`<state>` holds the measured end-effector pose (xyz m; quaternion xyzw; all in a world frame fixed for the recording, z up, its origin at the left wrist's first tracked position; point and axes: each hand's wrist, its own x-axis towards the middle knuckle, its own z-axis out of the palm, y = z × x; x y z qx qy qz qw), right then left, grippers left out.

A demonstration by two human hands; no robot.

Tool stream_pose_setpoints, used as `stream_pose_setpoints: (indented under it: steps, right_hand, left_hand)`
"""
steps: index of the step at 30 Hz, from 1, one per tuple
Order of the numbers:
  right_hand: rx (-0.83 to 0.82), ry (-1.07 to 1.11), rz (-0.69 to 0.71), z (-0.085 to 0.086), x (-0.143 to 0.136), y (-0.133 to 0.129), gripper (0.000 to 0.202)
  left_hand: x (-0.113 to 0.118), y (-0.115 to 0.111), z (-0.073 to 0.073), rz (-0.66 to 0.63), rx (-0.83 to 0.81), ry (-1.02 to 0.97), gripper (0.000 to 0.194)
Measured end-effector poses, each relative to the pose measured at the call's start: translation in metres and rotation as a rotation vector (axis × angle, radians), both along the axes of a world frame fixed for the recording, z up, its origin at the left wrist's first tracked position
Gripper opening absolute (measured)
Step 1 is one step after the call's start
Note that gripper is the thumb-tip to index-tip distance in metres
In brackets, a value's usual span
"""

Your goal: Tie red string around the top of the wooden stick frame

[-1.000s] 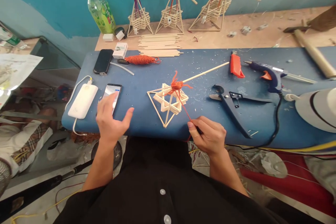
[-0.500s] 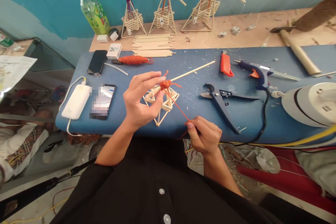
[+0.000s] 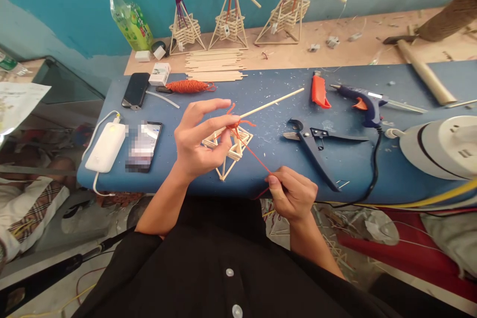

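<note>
A small frame of thin wooden sticks (image 3: 222, 171) stands on the blue table near its front edge. Orange yarn (image 3: 257, 156) is wound round its top, where a longer stick (image 3: 276, 101) juts out to the right. My left hand (image 3: 203, 136) pinches the wrapped top between thumb and index finger, partly covering it; the other fingers are raised. Closed over the yarn's free length, my right hand (image 3: 292, 193) holds it stretched down and to the right of the frame. A short yarn end hangs below that hand's grip.
Pruning shears (image 3: 313, 146), a glue gun (image 3: 363, 102) and an orange cutter (image 3: 319, 90) lie to the right. A yarn bundle (image 3: 191, 86), loose sticks (image 3: 214, 65) and three finished frames (image 3: 229, 25) are behind. Phones (image 3: 136, 90) and a power bank (image 3: 106, 146) lie left.
My left index finger has come down over the wrapped top, hiding more of the yarn. My right hand has shifted slightly right, the yarn still stretched.
</note>
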<state>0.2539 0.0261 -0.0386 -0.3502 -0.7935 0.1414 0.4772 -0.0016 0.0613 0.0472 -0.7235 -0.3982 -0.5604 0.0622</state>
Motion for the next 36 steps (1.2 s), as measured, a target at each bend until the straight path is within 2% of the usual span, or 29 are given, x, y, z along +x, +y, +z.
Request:
stream_pose_setpoints:
  steps: [6, 11, 17, 23, 28, 32, 34, 36]
  right_hand:
    - [-0.027, -0.017, -0.037, 0.001, 0.002, 0.000, 0.028]
    - [-0.081, -0.036, -0.052, 0.003, 0.008, 0.000, 0.034]
    - [-0.112, -0.045, -0.033, 0.009, 0.010, 0.004, 0.037]
    - [-0.014, -0.146, -0.043, 0.011, 0.002, 0.008, 0.042]
    - [0.007, -0.159, -0.045, 0.008, -0.001, 0.007, 0.040]
    - [-0.004, -0.154, -0.025, 0.007, 0.000, 0.006, 0.034]
    - [-0.024, -0.143, -0.004, 0.006, 0.000, 0.006, 0.032]
    - [-0.048, -0.129, 0.016, 0.007, 0.001, 0.005, 0.029]
  left_hand:
    - [-0.007, 0.002, -0.014, 0.106, 0.137, 0.126, 0.041]
    - [-0.013, 0.001, -0.024, 0.203, 0.012, 0.220, 0.034]
    - [-0.009, 0.002, -0.022, 0.131, 0.083, 0.149, 0.040]
    - [-0.010, 0.003, -0.024, 0.168, 0.125, 0.159, 0.035]
    - [-0.007, 0.000, -0.023, 0.195, -0.022, 0.182, 0.031]
    - [-0.002, -0.010, -0.018, 0.196, -0.021, 0.157, 0.034]
    - [-0.011, -0.016, -0.016, 0.192, -0.016, 0.069, 0.039]
    - [-0.036, -0.022, -0.015, 0.238, -0.065, -0.047, 0.041]
